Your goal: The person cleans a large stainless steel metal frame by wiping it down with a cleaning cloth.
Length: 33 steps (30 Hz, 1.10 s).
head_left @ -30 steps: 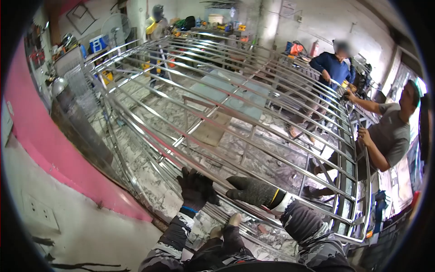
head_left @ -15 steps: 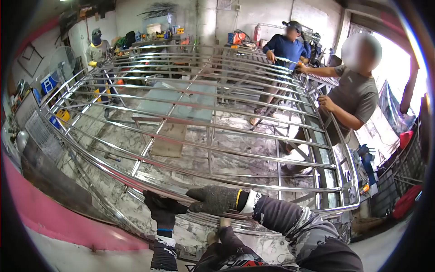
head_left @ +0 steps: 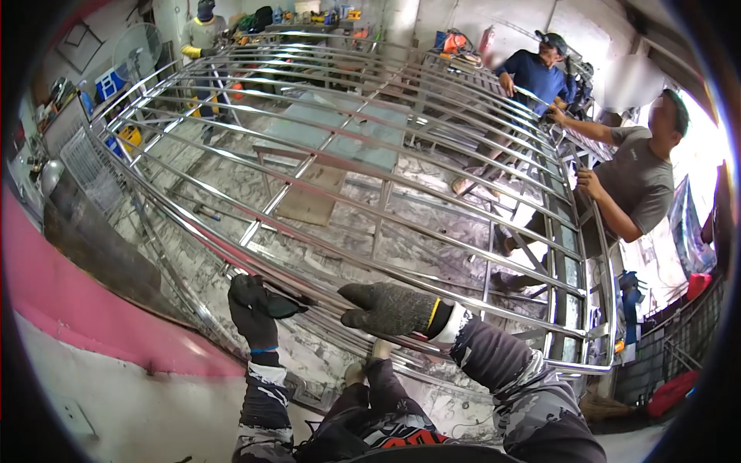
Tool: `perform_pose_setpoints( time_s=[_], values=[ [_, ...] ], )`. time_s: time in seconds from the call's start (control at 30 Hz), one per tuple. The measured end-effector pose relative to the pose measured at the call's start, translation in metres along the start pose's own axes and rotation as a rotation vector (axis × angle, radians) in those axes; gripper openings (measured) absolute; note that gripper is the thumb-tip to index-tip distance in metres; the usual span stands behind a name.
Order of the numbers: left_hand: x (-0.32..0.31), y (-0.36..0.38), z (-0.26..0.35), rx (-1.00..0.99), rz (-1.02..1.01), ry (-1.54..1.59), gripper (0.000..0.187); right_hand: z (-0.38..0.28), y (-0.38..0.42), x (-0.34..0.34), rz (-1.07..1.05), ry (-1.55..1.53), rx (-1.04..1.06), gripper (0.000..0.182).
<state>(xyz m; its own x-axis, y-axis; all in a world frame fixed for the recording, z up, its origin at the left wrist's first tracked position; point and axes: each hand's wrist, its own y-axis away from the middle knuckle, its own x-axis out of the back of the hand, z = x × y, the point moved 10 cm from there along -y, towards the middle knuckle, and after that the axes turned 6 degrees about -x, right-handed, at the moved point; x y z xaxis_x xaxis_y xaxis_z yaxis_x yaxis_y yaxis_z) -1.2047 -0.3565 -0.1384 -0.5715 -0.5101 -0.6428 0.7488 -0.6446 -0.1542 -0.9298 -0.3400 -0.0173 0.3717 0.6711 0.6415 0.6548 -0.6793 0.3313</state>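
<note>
A large shiny metal frame (head_left: 309, 160), made of long tubes with crossbars, spans the view in front of me. My left hand (head_left: 256, 309), in a black glove, is closed at its near curved rail, the fingertips partly hidden. Farther right, my right hand (head_left: 395, 309) wears a dark grey knit glove with a yellow cuff edge. Its fingers wrap over the same near rail from above. A short stretch of tubing shows between the two hands.
Right of the frame, a person in a grey shirt (head_left: 644, 181) holds its edge, beside a person in blue (head_left: 532, 77). Another person (head_left: 204, 38) stands at the back left. A flat-topped table (head_left: 332, 127) sits beneath the bars. A pink-and-white wall (head_left: 93, 301) borders the left.
My hands are farther apart along the rail, the left one now more to the left. My view has tilted and turned, so the frame and people appear higher and farther right.
</note>
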Motion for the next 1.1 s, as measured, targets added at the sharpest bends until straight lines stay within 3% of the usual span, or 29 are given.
perform_pose_setpoints(
  time_s=[0.07,0.1,0.13,0.17,0.2,0.23,0.3,0.37,0.43,0.5,0.57,0.6,0.67,0.73,0.8,0.9,1.1],
  values=[
    [-0.018,-0.012,0.0,0.125,-0.251,0.358,0.023,0.003,-0.001,-0.005,-0.004,-0.004,-0.005,0.069],
    [-0.01,-0.015,0.001,0.03,-0.226,0.186,0.031,0.004,-0.001,-0.003,0.009,-0.007,-0.009,0.07],
    [0.004,-0.031,-0.023,0.137,-0.248,0.419,0.038,0.005,-0.002,-0.002,0.015,-0.01,-0.014,0.071],
    [0.002,-0.034,-0.019,0.065,-0.249,0.515,0.04,0.004,-0.001,0.0,-0.007,-0.036,-0.066,0.073],
    [0.016,-0.033,-0.021,0.107,0.042,0.467,0.042,0.006,0.0,-0.001,-0.035,-0.067,-0.12,0.074],
    [0.026,-0.039,-0.022,-0.021,-0.164,0.382,0.042,0.009,-0.002,-0.003,-0.042,-0.103,-0.111,0.073],
    [0.044,-0.05,-0.027,-0.021,-0.261,0.636,0.035,0.015,-0.003,-0.008,-0.029,-0.203,-0.127,0.071],
    [0.07,-0.054,-0.027,-0.026,-0.088,0.522,0.034,0.023,-0.001,-0.009,-0.021,-0.327,-0.121,0.069],
    [0.075,-0.04,-0.033,-0.017,0.034,0.467,0.036,0.009,0.002,-0.001,-0.038,-0.224,-0.12,0.071],
    [0.078,-0.024,-0.06,0.127,0.141,0.482,0.039,0.006,0.002,-0.003,-0.061,-0.195,-0.114,0.072],
    [0.034,0.009,-0.094,0.356,-0.191,0.589,0.028,0.015,0.002,-0.003,0.028,-0.253,-0.18,0.071],
    [0.031,0.023,-0.12,0.397,-0.114,0.212,0.027,0.017,0.001,-0.005,0.022,-0.259,-0.182,0.071],
    [-0.028,0.077,-0.121,0.586,0.18,0.403,0.027,0.012,-0.002,-0.005,-0.021,-0.285,-0.111,0.067],
    [-0.004,0.113,-0.166,0.53,0.016,0.312,0.031,0.007,-0.003,-0.002,-0.024,-0.172,-0.077,0.064],
    [-0.036,0.144,-0.133,0.491,-0.023,0.15,0.029,-0.003,-0.008,-0.002,-0.033,-0.061,-0.026,0.062],
    [-0.062,0.164,-0.107,0.44,-0.06,-0.028,0.03,0.004,-0.008,-0.014,-0.143,-0.422,-0.084,0.057],
    [-0.052,0.115,-0.121,0.573,0.01,0.431,0.038,0.008,-0.008,-0.006,-0.064,-0.252,-0.097,0.059]
  ],
)
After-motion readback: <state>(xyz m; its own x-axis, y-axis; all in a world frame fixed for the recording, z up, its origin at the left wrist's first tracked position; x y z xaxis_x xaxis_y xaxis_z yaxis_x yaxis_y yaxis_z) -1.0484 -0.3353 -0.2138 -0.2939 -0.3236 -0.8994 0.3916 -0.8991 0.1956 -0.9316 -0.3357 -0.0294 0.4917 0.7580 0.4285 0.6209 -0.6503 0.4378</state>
